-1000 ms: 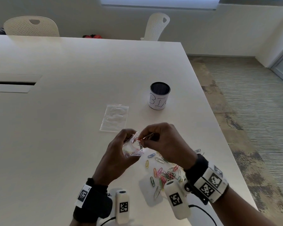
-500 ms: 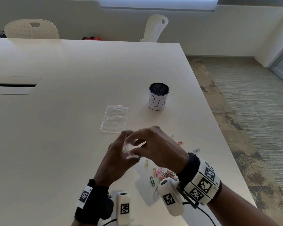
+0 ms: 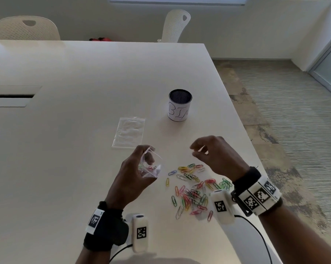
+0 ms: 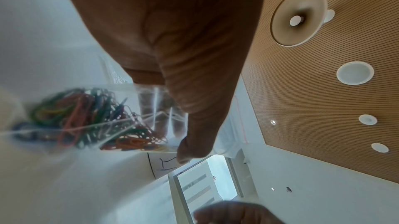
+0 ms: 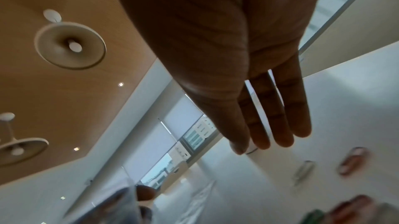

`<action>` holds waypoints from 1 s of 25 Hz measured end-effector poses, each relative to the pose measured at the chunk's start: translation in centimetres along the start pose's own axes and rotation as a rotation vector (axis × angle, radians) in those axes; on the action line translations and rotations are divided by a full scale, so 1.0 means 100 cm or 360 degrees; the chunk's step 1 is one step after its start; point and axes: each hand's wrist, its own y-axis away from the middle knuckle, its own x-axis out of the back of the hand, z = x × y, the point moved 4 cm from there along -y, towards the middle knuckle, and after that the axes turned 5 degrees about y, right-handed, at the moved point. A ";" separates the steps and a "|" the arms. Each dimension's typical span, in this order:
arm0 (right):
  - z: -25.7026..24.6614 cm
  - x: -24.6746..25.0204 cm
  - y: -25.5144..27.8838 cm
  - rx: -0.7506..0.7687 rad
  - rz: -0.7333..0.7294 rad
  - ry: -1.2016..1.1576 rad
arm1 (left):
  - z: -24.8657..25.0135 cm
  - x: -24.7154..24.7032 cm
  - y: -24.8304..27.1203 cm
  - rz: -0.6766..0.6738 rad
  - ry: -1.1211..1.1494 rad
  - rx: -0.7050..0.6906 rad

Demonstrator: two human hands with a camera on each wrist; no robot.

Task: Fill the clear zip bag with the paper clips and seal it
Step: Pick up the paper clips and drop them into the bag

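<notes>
My left hand (image 3: 139, 168) holds a small clear zip bag (image 3: 151, 167) above the table, its mouth open toward the right. Several coloured paper clips lie inside the bag (image 4: 90, 116), with my thumb (image 4: 194, 125) against its side. A pile of coloured paper clips (image 3: 194, 189) is scattered on the white table (image 3: 65, 168) between my wrists. My right hand (image 3: 208, 151) hovers over the far side of the pile, to the right of the bag. Its fingers (image 5: 278, 116) are straight and hold nothing.
A second clear zip bag (image 3: 129, 132) lies flat beyond my left hand. A black mesh cup with a white label (image 3: 179, 107) stands farther back. The table's right edge (image 3: 256, 149) runs close to my right hand. Two white chairs stand behind the table.
My right hand left the bag's mouth and moved right, now empty over the pile. My left hand still holds the bag with clips inside.
</notes>
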 end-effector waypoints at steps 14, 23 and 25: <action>0.025 -0.042 0.005 -0.0246 -0.0287 0.0124 | 0.001 0.001 0.004 -0.0020 -0.0051 0.0019; 0.025 -0.040 -0.008 -0.0076 -0.0332 0.0254 | 0.002 -0.001 0.004 -0.0037 -0.0079 0.0031; 0.019 -0.044 0.000 0.0012 -0.0397 0.0207 | 0.002 -0.001 0.004 -0.0035 -0.0075 0.0037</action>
